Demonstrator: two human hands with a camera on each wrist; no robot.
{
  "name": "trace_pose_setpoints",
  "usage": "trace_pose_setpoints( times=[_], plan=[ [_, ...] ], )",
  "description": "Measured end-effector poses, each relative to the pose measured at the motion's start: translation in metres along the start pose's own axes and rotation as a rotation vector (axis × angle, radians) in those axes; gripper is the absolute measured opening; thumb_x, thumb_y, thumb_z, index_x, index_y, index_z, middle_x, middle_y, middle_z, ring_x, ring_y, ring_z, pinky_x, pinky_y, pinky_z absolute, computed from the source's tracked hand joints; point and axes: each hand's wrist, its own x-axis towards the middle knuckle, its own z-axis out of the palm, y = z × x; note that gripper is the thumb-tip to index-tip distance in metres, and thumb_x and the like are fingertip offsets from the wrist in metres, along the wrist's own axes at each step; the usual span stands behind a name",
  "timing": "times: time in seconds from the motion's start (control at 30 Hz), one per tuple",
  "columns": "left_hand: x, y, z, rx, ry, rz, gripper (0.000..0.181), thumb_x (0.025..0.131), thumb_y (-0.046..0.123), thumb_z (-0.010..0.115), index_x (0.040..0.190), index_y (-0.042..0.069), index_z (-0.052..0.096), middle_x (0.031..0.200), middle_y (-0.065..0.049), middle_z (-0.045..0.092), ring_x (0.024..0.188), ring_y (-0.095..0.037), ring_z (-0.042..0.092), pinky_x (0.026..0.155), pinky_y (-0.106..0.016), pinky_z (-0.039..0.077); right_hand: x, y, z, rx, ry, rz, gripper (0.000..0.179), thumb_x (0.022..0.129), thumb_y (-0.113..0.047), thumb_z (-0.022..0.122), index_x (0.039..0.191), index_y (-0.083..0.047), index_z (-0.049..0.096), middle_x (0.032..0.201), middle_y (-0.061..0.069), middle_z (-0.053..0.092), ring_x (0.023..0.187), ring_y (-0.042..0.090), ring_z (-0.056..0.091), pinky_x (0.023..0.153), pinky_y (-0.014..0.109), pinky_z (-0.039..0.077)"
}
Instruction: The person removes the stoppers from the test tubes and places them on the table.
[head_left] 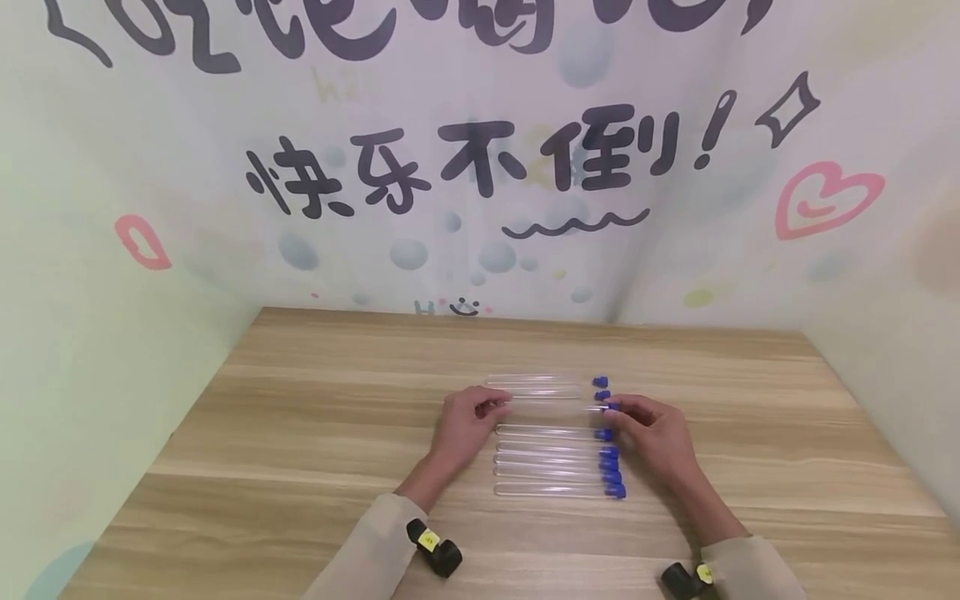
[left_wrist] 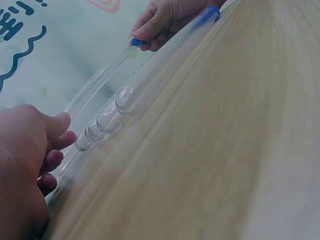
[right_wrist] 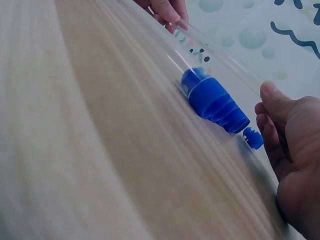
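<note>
Just above the table, a clear test tube [head_left: 555,408] is held level between both hands. My left hand [head_left: 465,423] pinches its rounded end with thumb and fingertips. At its other end, my right hand [head_left: 660,435] pinches a blue cap [left_wrist: 136,42], which the fingers largely cover. Whether the cap is fully seated cannot be told. Nearer the person lies a row of test tubes [head_left: 547,490], several with blue caps [right_wrist: 212,97] on their right ends. Beyond the held tube lie two uncapped test tubes [head_left: 536,381], each with a separate blue cap [head_left: 601,382] off its right end.
A wood-grain table [head_left: 300,400] carries all the tubes. Behind it hangs a pale printed cloth [head_left: 450,208] with dark lettering, and pale walls stand at both sides. Each sleeve [head_left: 367,550] bears a black wrist camera [head_left: 444,557].
</note>
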Motion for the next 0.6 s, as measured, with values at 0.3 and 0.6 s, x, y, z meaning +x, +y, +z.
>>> trace_pose_setpoints(
  times=[0.3,0.6],
  plan=[
    [0.0007,0.0003,-0.0012,0.012,-0.021,0.004,0.015,0.082,0.015,0.076,0.096,0.013,0.074,0.078,0.008,0.061,0.069,-0.008,0.053,0.061,-0.024,0.047,0.0015,0.0004,0.0010,-0.008,0.009,-0.012,0.029,0.085,-0.039,0.070,0.103,-0.017,0.073,0.099,-0.003,0.069,0.090,0.017,0.061,0.077,0.016,0.047],
    [0.0017,-0.0011,-0.0007,0.021,0.018,0.037,0.015,0.078,0.014,0.079,0.092,0.013,0.075,0.074,0.008,0.059,0.064,-0.008,0.050,0.056,-0.023,0.044,0.0021,0.0012,0.0017,0.001,-0.016,0.031,0.032,0.083,-0.043,0.071,0.104,-0.018,0.073,0.098,-0.002,0.069,0.090,0.018,0.061,0.076,0.019,0.047]
  ],
)
